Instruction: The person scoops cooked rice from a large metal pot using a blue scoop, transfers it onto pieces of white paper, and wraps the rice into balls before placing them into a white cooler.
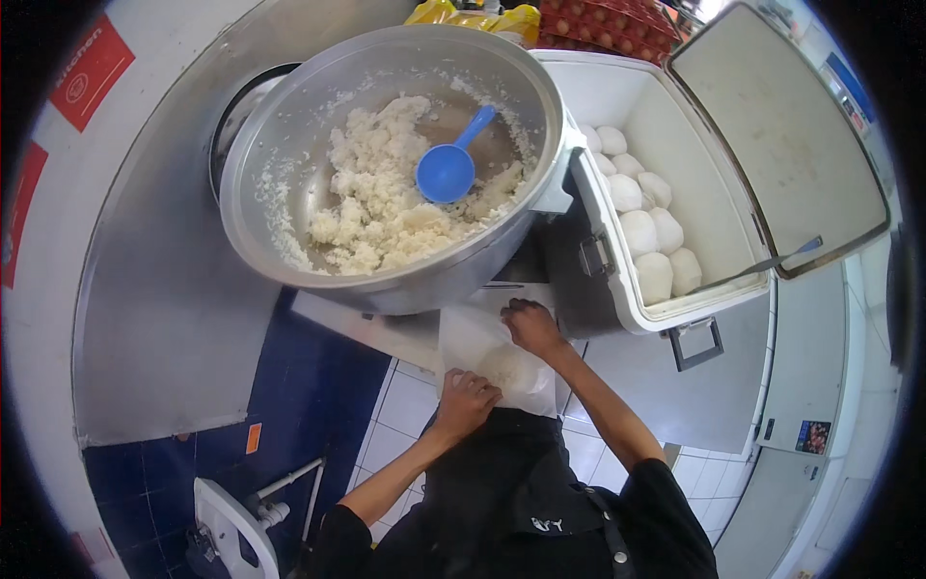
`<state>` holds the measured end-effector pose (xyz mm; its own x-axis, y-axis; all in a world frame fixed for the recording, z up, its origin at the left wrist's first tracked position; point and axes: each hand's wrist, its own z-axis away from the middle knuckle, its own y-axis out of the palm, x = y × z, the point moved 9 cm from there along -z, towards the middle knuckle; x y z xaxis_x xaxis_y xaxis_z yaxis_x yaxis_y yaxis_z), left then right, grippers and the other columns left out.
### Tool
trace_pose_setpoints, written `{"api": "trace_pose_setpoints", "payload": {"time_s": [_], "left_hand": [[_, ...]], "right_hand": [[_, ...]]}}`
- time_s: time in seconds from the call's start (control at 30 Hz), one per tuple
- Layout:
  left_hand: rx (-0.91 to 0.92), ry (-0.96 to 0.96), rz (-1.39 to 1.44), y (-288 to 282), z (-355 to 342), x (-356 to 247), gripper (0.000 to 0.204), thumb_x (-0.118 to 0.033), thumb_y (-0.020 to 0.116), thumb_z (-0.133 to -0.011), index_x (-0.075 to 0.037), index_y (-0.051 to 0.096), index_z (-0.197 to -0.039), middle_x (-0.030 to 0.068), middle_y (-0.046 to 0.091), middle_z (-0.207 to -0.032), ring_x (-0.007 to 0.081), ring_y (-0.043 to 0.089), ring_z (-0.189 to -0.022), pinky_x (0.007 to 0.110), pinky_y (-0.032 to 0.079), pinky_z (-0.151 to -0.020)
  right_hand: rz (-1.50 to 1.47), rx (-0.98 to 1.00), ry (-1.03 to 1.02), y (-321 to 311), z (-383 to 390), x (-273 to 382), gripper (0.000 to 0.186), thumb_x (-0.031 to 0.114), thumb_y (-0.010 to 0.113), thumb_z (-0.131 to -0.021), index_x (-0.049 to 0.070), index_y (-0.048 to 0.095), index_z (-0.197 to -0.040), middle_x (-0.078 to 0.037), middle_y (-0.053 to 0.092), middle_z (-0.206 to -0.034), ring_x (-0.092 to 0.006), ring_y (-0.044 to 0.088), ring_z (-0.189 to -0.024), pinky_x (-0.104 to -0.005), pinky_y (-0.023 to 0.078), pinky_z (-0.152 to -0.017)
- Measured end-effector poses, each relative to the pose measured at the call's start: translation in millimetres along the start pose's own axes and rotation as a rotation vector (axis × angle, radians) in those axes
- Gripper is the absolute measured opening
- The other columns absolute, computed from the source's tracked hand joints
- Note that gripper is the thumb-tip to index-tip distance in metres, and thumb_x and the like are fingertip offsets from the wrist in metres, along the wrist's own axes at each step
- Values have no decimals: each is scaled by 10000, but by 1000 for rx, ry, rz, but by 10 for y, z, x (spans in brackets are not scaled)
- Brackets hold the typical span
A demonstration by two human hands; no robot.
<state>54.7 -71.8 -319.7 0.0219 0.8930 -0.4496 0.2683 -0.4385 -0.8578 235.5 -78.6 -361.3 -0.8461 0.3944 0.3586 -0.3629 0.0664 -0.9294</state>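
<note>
A white sheet of paper or plastic (463, 328) lies at the counter's near edge, with a pale mound of rice (508, 369) showing on or through it. My left hand (468, 396) has curled fingers on its near left part, and my right hand (524, 323) grips its far right part. Above them is a large metal pot (386, 288) of white rice (371, 183), with a blue scoop (446, 174) resting inside. To the right, an open white cooler box (714, 222) holds several white wrapped round portions (666, 232).
A long thin utensil (752, 270) crosses the cooler's right end. Behind are red egg trays (598, 29) and yellow packages (516, 21). A round metal lid (236, 116) sits behind the pot. A white washbasin (231, 516) is low at left, and a steel surface (164, 328) is beside the pot.
</note>
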Motion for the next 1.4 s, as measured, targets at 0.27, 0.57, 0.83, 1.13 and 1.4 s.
{"api": "trace_pose_setpoints", "payload": {"time_s": [0.27,0.57,0.83,1.13,1.4], "left_hand": [[-78,-13,48,-92,-48,0,94,-210,759,-838,-150,721,-899,17,600,-1329,222,505,-1293,568,290,-1112],[68,91,123,49,-223,64,144,-171,706,-892,-63,679,-982,122,683,-1217,281,614,-1207,480,406,-1116],[7,108,241,83,-206,133,188,-148,699,-877,-38,652,-1022,110,706,-1032,302,683,-1010,404,560,-913],[-33,19,375,102,-152,316,179,-105,753,-848,-76,669,-1004,81,713,-1096,273,707,-988,372,598,-818],[-9,21,367,124,-106,378,192,-90,736,-859,-67,660,-1034,101,716,-1097,287,704,-1000,384,596,-831]], "right_hand": [[-70,-245,-127,-73,940,446,377,43,620,-813,16,664,-1186,-150,679,-1223,-318,673,-1070,-415,560,-912],[-89,-169,0,120,1212,526,410,62,643,-802,29,646,-1211,-147,670,-1181,-311,651,-1040,-409,526,-909],[70,-344,1,-230,1234,317,273,15,633,-785,68,667,-1051,-96,622,-970,-306,621,-930,-421,485,-873],[-106,-150,0,150,1455,202,190,10,607,-796,57,671,-969,-106,597,-898,-307,631,-839,-426,525,-768],[-174,-237,-58,-339,1351,483,256,183,689,-852,66,683,-1080,-119,654,-1033,-292,592,-1075,-468,460,-944]]}}
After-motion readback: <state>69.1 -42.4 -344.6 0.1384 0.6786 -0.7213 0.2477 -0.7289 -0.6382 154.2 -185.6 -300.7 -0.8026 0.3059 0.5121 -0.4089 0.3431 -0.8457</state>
